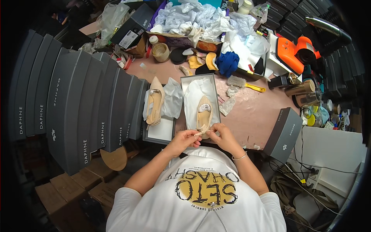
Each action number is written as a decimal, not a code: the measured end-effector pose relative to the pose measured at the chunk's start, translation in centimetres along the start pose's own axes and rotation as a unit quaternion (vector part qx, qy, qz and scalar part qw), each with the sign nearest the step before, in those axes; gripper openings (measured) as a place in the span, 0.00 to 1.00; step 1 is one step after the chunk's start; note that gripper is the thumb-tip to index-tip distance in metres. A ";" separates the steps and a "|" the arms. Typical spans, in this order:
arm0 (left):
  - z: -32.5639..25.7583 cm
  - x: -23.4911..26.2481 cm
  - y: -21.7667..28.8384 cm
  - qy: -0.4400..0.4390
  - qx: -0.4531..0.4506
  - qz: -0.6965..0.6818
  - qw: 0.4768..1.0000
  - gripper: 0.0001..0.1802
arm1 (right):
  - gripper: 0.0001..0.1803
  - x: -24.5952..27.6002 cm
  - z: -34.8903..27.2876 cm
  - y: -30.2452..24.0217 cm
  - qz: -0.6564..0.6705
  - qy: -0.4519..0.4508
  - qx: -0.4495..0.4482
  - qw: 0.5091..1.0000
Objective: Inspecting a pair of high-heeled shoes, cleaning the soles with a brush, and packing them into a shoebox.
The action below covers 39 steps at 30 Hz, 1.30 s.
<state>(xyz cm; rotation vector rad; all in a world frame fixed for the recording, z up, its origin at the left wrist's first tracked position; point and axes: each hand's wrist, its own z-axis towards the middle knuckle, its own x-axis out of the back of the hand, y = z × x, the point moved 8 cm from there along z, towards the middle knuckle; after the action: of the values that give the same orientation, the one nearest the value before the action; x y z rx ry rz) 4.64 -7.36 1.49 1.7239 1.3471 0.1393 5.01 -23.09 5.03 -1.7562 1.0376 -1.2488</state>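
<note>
A beige pointed flat shoe [204,113] lies toe-away over the near end of an open grey shoebox [217,96] lined with white tissue paper [194,102]. At its heel, my left hand [186,140] pinches the shoe's thin strap. My right hand [223,138] closes its fingers on the same heel strap from the other side. The matching beige shoe [154,102] rests to the left on another open grey box [158,129], with crumpled tissue beside it. Clear wadding shows inside both shoes.
Stacked grey shoeboxes [73,104] fill the left side; another grey box [283,131] stands at the table's right edge. A yellow-handled brush [247,83], blue cloth [227,63] and glue jar [160,51] lie farther back. An orange device [295,54] sits at far right.
</note>
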 end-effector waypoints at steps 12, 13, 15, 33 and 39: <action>0.7 2.9 -1.6 0.048 -0.046 -0.076 0.995 0.09 | 0.12 1.0 -1.1 2.9 0.076 -0.156 -0.081 0.982; 0.7 3.3 -1.6 0.052 -0.056 -0.091 0.993 0.09 | 0.11 2.0 -1.4 3.1 0.054 -0.164 -0.100 0.980; 0.7 4.0 -1.6 0.059 -0.073 -0.120 0.988 0.08 | 0.11 3.7 -2.3 3.8 0.035 -0.163 -0.100 0.981; -0.3 6.8 -4.3 0.087 -0.014 -0.174 0.981 0.06 | 0.13 8.2 -3.7 7.7 0.294 -0.047 -0.143 0.944; -0.4 6.2 -4.2 0.100 -0.005 -0.163 0.982 0.06 | 0.14 8.8 -3.0 7.3 0.304 -0.037 -0.140 0.942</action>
<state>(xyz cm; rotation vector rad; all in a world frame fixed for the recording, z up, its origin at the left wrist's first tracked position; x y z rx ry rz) 3.83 -2.10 -3.85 1.4871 1.7553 0.1344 2.46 -34.31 2.56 -1.4836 1.6167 -0.6655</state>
